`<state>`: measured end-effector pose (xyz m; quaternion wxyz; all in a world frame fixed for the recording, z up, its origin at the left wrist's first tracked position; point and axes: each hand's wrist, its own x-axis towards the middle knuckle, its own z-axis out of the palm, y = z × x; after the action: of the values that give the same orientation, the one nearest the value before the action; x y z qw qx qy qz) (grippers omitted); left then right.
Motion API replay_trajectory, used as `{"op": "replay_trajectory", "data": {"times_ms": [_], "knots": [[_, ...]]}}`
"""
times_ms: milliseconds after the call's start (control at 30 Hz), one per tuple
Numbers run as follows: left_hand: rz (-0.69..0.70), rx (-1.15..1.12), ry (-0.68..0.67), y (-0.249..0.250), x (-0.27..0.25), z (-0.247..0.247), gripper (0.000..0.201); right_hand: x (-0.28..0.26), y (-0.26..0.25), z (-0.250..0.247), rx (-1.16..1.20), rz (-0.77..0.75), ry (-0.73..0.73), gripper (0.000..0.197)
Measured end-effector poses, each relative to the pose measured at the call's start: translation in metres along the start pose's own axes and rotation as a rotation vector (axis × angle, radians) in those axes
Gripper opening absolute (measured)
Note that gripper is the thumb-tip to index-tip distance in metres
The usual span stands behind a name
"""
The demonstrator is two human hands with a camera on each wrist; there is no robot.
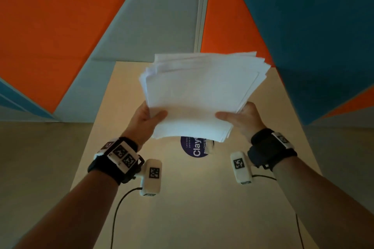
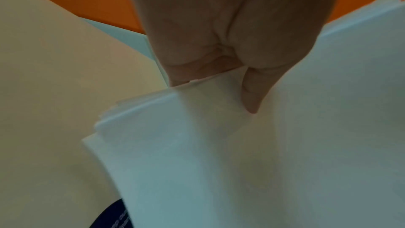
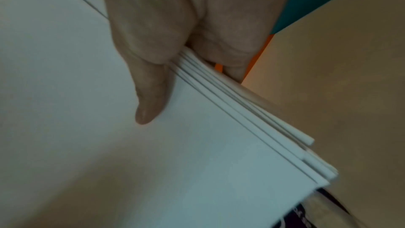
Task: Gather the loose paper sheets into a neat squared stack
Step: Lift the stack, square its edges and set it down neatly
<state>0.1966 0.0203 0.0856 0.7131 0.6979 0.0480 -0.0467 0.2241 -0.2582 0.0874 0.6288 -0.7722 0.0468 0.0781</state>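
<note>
A stack of several white paper sheets point(image 1: 200, 97) is lifted above the beige table point(image 1: 194, 198). Its edges are uneven and fanned out at the far corners and at the near right corner. My left hand point(image 1: 147, 119) grips the stack's left edge, thumb on top and fingers underneath. My right hand point(image 1: 240, 117) grips the right edge the same way. In the left wrist view the thumb point(image 2: 252, 91) presses on the top sheet point(image 2: 241, 162). In the right wrist view the staggered sheet edges point(image 3: 252, 120) run past my thumb point(image 3: 151, 100).
A round dark purple sticker point(image 1: 194, 147) with white lettering lies on the table under the stack's near edge. Orange, grey and blue wall panels point(image 1: 60, 26) stand behind the table. Cables point(image 1: 119, 208) trail from both wrist cameras.
</note>
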Motion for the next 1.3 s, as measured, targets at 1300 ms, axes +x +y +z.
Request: {"op": "replay_trajectory", "data": {"times_ms": [1300], "knots": [[0.157, -0.120, 0.233, 0.041, -0.007, 0.025, 0.066, -0.011, 0.015, 0.018, 0.163, -0.063, 0.064, 0.081]]}}
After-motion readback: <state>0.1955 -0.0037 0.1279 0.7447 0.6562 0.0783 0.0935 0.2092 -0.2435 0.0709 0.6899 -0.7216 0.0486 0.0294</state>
